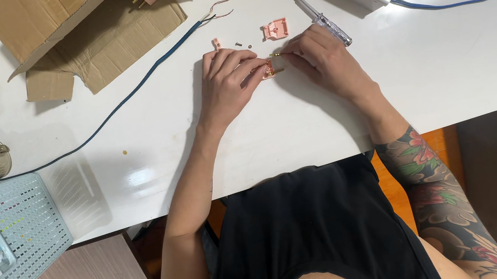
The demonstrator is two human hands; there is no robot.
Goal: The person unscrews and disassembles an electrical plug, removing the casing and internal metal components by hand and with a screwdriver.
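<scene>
Together, left hand [229, 78] pinches the pink plug body [268, 72] while right hand [319, 56] grips its brass pin [276, 55].

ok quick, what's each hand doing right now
Left hand: closed on a pink plug half.
Right hand: pinching a brass pin.

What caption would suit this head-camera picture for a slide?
Two bare hands, left hand and right hand, hold a small pink plug part over a white table.

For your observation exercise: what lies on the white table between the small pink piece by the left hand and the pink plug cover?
Head view: two tiny dark screws lie between the small pink piece and the pink plug cover.
</scene>
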